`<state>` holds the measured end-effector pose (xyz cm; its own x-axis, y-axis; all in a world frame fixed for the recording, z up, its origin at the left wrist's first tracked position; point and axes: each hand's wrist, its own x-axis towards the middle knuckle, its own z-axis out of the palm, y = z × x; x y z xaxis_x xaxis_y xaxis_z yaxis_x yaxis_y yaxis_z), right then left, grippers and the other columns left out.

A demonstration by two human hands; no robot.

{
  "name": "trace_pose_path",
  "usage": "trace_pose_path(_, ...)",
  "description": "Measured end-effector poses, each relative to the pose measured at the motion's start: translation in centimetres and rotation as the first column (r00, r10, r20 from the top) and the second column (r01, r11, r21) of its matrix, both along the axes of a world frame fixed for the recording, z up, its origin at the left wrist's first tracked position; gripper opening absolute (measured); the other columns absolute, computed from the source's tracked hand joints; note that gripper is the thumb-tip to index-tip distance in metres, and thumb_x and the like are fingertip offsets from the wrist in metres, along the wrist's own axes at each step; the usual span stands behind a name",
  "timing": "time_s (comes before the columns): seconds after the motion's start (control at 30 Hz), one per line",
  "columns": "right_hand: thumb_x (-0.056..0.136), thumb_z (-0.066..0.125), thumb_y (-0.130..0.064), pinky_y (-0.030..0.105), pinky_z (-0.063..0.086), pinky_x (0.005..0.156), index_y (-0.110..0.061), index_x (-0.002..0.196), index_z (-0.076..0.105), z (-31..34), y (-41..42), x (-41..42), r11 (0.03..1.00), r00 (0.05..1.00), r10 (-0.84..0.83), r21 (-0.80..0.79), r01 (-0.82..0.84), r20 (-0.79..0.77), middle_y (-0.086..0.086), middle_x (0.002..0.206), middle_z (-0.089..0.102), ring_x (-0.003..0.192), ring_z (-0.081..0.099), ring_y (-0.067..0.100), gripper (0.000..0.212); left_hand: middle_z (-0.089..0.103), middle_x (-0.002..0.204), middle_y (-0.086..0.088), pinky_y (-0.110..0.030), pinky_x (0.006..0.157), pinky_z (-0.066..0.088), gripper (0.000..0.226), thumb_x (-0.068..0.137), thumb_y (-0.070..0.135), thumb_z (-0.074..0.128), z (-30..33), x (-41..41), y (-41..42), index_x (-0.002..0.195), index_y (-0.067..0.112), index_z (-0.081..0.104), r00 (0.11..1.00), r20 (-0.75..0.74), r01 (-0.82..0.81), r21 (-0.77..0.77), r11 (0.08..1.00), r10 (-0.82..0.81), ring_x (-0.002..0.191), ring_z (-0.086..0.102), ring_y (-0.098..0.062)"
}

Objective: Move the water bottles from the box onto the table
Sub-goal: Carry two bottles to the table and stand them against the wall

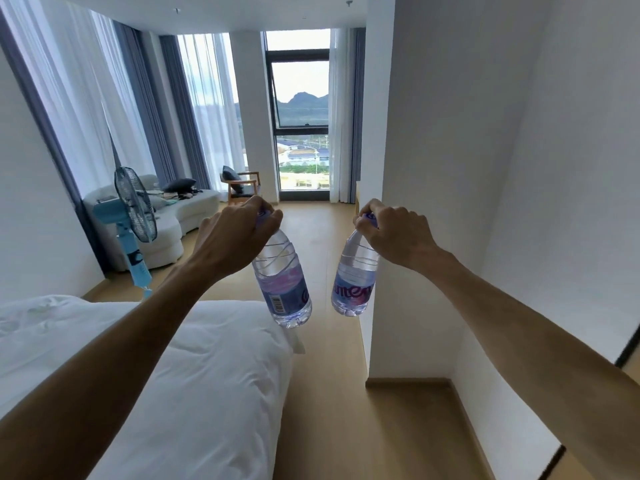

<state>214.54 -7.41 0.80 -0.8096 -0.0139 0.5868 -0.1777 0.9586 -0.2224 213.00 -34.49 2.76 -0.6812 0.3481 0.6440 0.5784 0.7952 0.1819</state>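
1. Nearest us, a white bed (194, 375) lies under our left arm, with wooden floor (329, 410) alongside.
2. Our left hand (235, 237) pinches the cap of one water bottle (282, 285), which hangs in the air showing a barcode.
3. Our right hand (394, 233) grips the other bottle (355, 282) by its cap; its purple label's lettering is only partly readable.
4. A white wall (433, 168) stands to the right.
5. Farther off: blue fan (133, 216), sofa (166, 220), chair (240, 185), window (299, 116).

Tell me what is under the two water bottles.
Both hang in mid-air. The left bottle, held by the left hand, hangs over the white bed's corner and the wooden floor. The right bottle, held by the right hand, hangs over floor. No table or box shows.
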Motion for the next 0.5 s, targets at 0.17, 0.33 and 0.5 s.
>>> trace_pose_path(0.17,0.098,0.044,-0.042,0.025,0.033,0.064,-0.019,0.106,0.060,-1.1,0.7,-10.2,0.999,1.000,0.029,-0.022,-0.029,-0.006,-0.006,0.082,0.057,0.068,0.050,0.015,0.030,0.057,0.080,0.005,-0.020,0.050,0.033,0.034,0.099,0.042,0.045,-1.4,-9.9,0.7,0.104,0.012,0.059,0.999,-0.006,-0.032,0.006,0.999,0.032,0.060,0.053,-0.012)
trace_pose_path(0.33,0.097,0.045,-0.042,0.027,0.035,0.065,-0.018,0.107,0.060,-2.3,0.7,-21.4,0.999,0.999,0.032,-0.010,-0.032,0.016,0.001,0.094,0.068,0.070,0.052,0.016,0.030,0.060,0.079,0.004,-0.021,0.049,0.038,0.034,0.099,0.043,0.044,-2.8,-20.9,0.6,0.104,0.013,0.059,1.000,0.000,0.004,0.008,1.000,-0.004,0.057,0.054,-0.008)
trace_pose_path(0.5,0.098,0.045,-0.043,0.027,0.040,0.066,-0.018,0.111,0.059,-2.1,0.7,-32.2,1.000,0.997,-0.002,-0.025,0.004,0.072,0.002,0.100,0.069,0.074,0.054,0.016,0.032,0.060,0.078,0.003,-0.021,0.050,0.036,0.035,0.098,0.045,0.043,-2.3,-32.4,0.5,0.103,0.013,0.058,1.000,0.008,0.025,-0.013,1.000,-0.025,0.059,0.057,-0.014)
